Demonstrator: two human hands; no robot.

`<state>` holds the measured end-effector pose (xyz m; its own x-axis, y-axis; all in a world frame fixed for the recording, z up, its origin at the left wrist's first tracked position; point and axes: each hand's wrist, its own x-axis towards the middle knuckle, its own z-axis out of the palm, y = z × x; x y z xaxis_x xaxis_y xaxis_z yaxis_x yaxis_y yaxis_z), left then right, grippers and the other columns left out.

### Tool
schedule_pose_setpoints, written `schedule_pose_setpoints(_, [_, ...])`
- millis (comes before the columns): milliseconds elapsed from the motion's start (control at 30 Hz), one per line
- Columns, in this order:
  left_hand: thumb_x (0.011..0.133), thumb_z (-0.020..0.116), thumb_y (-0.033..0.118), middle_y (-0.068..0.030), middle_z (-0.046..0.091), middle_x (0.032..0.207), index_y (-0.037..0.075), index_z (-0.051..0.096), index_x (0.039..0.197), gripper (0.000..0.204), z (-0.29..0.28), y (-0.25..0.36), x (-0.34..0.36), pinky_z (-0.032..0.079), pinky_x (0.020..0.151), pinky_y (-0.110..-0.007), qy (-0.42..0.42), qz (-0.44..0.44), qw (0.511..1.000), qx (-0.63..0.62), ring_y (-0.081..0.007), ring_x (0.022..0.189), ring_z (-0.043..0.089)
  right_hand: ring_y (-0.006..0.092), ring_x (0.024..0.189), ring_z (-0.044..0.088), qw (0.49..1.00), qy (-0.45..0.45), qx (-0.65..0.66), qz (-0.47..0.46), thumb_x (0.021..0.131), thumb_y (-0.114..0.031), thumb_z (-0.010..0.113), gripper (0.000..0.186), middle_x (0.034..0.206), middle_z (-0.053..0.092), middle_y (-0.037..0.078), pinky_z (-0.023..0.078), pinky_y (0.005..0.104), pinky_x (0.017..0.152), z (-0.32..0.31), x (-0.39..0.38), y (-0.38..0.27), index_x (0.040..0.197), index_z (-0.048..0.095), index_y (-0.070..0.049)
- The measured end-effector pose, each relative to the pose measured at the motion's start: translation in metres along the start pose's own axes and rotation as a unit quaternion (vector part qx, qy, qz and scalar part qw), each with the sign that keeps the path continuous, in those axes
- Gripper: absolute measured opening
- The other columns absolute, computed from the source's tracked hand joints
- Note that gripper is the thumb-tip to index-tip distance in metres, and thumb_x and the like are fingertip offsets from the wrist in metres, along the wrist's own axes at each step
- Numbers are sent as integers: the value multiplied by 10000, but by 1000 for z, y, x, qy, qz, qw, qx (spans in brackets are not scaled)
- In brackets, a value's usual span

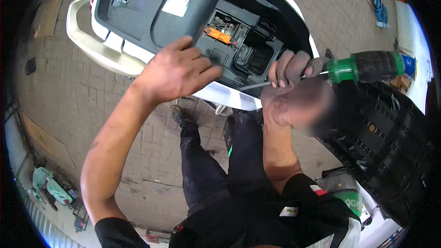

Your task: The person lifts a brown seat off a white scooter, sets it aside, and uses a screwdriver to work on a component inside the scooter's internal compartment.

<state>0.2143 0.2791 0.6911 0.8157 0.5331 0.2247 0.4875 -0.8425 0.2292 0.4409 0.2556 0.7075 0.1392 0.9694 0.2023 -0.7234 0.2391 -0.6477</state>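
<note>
Lowest in the frame are the person's dark trousers (216, 170) and shoe (177, 114) on the brick floor (69, 96). Moving up to mid-frame, the right hand (294, 87) is curled around a screwdriver (363, 67) with a green-and-black handle, fingers pinching the thin shaft close to the tip (part of that hand is blurred, so I can't tell the exact grip). The left hand (177, 71), center frame, lies palm-down with fingers loosely spread on the edge of the scooter's black compartment (151, 9), steadying it.

Step in hand, I'd say: working a fastener down in the open bay (243, 46), upper center, where an orange connector (217, 35) sits among the wiring. The tip points into that bay from the right. The next move probably calls for keeping the tip seated square and turning without slipping toward the wiring.

Room-wise it's tight: the bay walls crowd the shaft, and the black seat underside (381, 142) hangs at right, hemming the right elbow. The left side of the frame is open floor past the white rear panel (92, 46), upper left.
</note>
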Motion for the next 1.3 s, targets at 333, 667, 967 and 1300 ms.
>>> schedule_pose_setpoints(333, [855,771,73,124,353,597,-39,402,1466,723,41,148,7,257,504,-181,322,-571,340,-674,-1,534,316,154,649,351,998,-62,-25,-19,951,-604,450,502,696,356,17,320,298,553,10,22,1,902,438,-104])
schedule_pose_setpoints(667, [860,718,-32,110,365,595,-42,198,1552,866,51,169,28,371,570,-174,383,-531,345,-672,0,559,353,149,663,361,995,-100,-7,28,890,-657,566,605,714,387,28,310,304,597,15,11,39,895,436,-66])
schedule_pose_setpoints(967, [855,728,-4,118,325,613,-7,181,1568,899,65,169,29,278,541,-158,388,-507,358,-682,4,560,303,147,563,307,997,-48,-47,27,882,-668,514,601,629,322,21,266,289,491,16,15,50,853,420,-75])
schedule_pose_setpoints(1300, [840,710,-48,119,323,641,35,138,1588,945,66,171,35,266,562,-154,414,-489,302,-706,-2,577,304,146,550,297,997,-59,-36,24,901,-651,485,585,619,310,17,266,285,463,13,18,56,840,412,-75])
